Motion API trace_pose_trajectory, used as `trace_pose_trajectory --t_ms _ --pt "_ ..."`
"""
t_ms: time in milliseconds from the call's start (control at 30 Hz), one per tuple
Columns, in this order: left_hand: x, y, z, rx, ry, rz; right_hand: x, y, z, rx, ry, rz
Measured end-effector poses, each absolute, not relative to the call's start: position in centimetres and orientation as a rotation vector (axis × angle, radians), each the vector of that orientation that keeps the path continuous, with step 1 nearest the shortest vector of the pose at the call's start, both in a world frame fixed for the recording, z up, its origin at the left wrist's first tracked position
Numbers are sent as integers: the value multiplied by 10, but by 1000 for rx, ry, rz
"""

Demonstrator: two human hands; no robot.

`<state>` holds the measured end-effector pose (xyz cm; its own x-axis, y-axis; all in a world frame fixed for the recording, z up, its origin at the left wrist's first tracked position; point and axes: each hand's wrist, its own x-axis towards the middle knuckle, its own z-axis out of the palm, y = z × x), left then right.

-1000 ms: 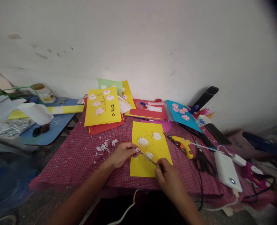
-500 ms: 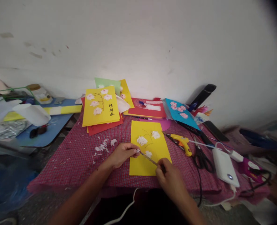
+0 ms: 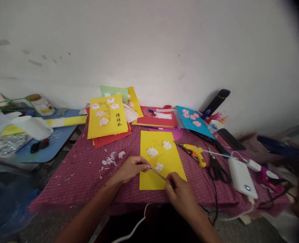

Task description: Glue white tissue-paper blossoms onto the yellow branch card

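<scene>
A yellow card [image 3: 164, 175] with three white paper flowers lies in front of me on the red checked cloth [image 3: 83, 168]. My left hand [image 3: 130, 168] rests at the card's left edge, its fingers pinched on something small and white. My right hand [image 3: 178, 192] is closed on a thin stick-like tool [image 3: 157, 173]. The tool's tip reaches up-left to my left fingertips, just below the lowest flower [image 3: 159, 166].
A yellow glue gun [image 3: 195, 152], black scissors [image 3: 216, 167] and a white power bank [image 3: 241, 177] with cables lie to the right. Finished cards, yellow [image 3: 106, 116], red [image 3: 157, 118] and blue [image 3: 193, 122], sit at the back. White paper scraps [image 3: 110, 158] are scattered left.
My hands and the tool have kept their pose over the card, shifting only slightly left and down as the view moved.
</scene>
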<state>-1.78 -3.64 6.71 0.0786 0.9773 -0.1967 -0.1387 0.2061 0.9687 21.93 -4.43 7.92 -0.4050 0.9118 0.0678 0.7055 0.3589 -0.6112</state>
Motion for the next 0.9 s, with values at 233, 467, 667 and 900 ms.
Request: trace_pose_trajectory --t_ms 233,467,667,900 --pt "-19 -38 65 1049 1153 954 218 -49 80 -1312 -2252 768" --pt "-31 -36 69 1116 1263 1064 240 -44 80 -1289 -2216 805" --pt "-34 -28 73 1240 1495 1138 291 -1 56 -1453 -1828 759" --pt "-19 -31 70 1532 1500 1065 302 17 37 -1507 -1730 698"
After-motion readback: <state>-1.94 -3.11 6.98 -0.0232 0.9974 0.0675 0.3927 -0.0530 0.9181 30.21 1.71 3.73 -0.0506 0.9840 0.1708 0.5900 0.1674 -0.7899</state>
